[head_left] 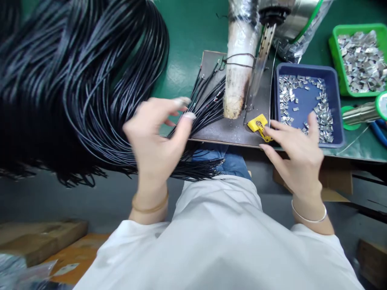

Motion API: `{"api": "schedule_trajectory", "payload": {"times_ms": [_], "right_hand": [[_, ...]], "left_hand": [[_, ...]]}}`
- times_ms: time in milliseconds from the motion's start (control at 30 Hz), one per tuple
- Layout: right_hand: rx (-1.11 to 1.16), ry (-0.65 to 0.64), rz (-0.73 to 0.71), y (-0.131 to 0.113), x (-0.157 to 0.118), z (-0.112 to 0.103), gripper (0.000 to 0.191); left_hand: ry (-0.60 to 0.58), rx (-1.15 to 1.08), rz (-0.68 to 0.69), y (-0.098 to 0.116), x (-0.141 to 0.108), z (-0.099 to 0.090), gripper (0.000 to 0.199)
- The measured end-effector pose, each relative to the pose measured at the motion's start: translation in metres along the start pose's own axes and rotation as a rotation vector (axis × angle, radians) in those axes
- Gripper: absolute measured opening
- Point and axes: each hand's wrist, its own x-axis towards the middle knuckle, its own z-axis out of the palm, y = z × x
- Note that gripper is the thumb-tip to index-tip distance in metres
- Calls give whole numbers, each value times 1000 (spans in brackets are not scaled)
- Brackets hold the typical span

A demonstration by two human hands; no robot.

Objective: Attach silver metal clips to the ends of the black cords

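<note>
My left hand (160, 135) is slightly blurred over the black cables (208, 108), thumb and index finger apart, with nothing visible between them. Stripped ends of those cables lie on a dark board (217, 135). To the right, my right hand (296, 149) has its fingers spread beside a yellow clamp-like tool (260, 125) at the board's front edge; a fingertip reaches or nearly touches the tool. Behind the tool hangs a metal nozzle (263, 52), next to a scorched white tube (238, 68). A blue tray (340, 121) of small metal clips is just beyond my right hand.
A large bundle of black cables (90, 72) covers the left side. At the right are a green bin (335, 64) of metal pieces, a solder-like spool (363, 113) and blue-handled pliers (379, 132). A large reel (299, 20) stands at the back. Cardboard boxes (39, 241) lie below.
</note>
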Motion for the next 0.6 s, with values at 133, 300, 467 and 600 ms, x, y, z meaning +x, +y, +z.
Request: {"api": "schedule_trajectory", "payload": {"times_ms": [133,300,467,600], "right_hand": [[94,4,-66,10,-2,22,23],[446,-136,-88,-9,7,-12,16],[701,-255,-307,-34,3,-52,11],[129,69,-133,-21,-4,-49,32]], "left_hand": [[-143,275,129,-24,-13,31,28],[30,367,186,-43,-15,55,26],[-17,290,130,-47,-8,44,27],[-34,146,53,-48,-14,26,30]]}}
